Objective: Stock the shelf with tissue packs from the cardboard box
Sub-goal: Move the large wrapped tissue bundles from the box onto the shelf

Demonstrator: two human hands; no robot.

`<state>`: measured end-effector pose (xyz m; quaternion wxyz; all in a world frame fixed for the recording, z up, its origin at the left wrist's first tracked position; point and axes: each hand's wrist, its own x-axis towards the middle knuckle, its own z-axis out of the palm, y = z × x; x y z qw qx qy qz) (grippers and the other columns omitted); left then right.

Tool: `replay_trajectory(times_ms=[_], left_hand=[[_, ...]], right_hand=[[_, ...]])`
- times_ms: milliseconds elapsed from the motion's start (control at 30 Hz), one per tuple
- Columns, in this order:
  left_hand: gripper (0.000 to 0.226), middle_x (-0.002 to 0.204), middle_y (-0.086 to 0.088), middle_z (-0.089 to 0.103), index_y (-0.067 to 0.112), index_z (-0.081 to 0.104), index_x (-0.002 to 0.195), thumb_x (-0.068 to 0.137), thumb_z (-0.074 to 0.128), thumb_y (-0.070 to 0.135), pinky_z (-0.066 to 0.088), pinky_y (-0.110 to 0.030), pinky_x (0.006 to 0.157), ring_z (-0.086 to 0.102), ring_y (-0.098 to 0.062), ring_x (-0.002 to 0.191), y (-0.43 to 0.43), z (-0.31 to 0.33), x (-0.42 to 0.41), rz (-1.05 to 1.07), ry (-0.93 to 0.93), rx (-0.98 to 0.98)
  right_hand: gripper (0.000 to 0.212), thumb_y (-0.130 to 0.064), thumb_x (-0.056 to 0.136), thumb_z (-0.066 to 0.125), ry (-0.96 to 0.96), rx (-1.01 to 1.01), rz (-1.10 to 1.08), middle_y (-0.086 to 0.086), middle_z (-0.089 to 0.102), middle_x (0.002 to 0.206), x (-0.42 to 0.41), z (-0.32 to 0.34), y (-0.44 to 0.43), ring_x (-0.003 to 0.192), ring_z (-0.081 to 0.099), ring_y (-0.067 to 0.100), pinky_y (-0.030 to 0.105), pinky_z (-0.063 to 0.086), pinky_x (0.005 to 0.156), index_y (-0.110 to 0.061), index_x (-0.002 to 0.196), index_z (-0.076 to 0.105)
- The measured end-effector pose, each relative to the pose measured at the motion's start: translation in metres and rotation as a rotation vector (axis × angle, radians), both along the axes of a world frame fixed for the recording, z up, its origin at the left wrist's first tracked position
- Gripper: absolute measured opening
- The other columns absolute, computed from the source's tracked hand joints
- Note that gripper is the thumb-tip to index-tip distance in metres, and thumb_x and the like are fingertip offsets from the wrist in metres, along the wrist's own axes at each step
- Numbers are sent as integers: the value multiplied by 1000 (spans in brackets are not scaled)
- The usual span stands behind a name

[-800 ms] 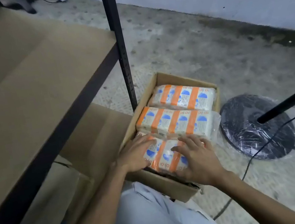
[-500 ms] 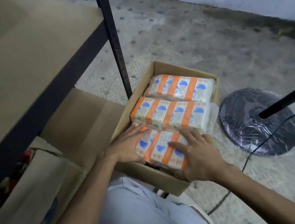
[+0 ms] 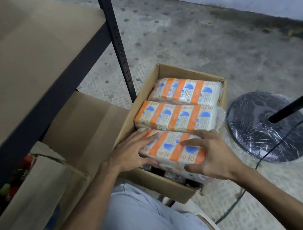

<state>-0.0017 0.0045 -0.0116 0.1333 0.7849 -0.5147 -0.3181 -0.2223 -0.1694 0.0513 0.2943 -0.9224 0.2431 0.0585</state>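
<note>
An open cardboard box [image 3: 181, 188] sits on the floor with three orange, white and blue tissue packs lying side by side in it. The nearest tissue pack [image 3: 172, 147] is tilted up out of the box. My left hand [image 3: 133, 154] holds its left end, thumb underneath and fingers laid across the top. My right hand [image 3: 212, 154] grips its right end, fingers over the top and thumb on the near side. The middle pack [image 3: 177, 118] and far pack [image 3: 185, 90] lie flat in the box. The shelf [image 3: 22, 62] with brown boards stands to the left.
The shelf's black upright post [image 3: 117, 45] stands just behind the box's left corner. A lower shelf board [image 3: 80, 127] lies left of the box, with another carton [image 3: 29, 197] on it. A round black stand base [image 3: 266, 127] wrapped in film, its pole and cables lie at the right.
Both hands have closed round the ends of the nearest pack and raised it; its near edge now stands above the box rim. The camera has moved closer.
</note>
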Motion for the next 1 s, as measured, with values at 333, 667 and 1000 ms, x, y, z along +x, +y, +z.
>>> replay_trajectory(times_ms=[333, 667, 1000], left_hand=[[80, 156, 28, 13, 58, 20, 143, 71, 50, 79, 28, -56, 113, 8, -6, 147, 9, 25, -11, 112, -69, -242], [75, 157, 27, 11, 54, 26, 143, 77, 60, 66, 12, -45, 115, 3, -5, 148, 20, 117, -18, 115, -248, -375], [76, 160, 13, 18, 47, 27, 146, 78, 48, 74, 19, -47, 113, 10, -14, 148, 50, 246, -23, 86, -676, -480]], right_hand=[[74, -70, 56, 55, -111, -25, 35, -9, 36, 146, -9, 29, -3, 129, 28, 16, 36, 29, 106, -44, 126, 56], [68, -65, 57, 63, -382, -123, 70, -9, 40, 144, -27, 93, 9, 126, 33, 18, 34, 30, 102, -44, 122, 60], [64, -61, 58, 65, -712, -210, 98, -4, 44, 142, -31, 171, 33, 121, 33, 13, 30, 28, 97, -39, 118, 64]])
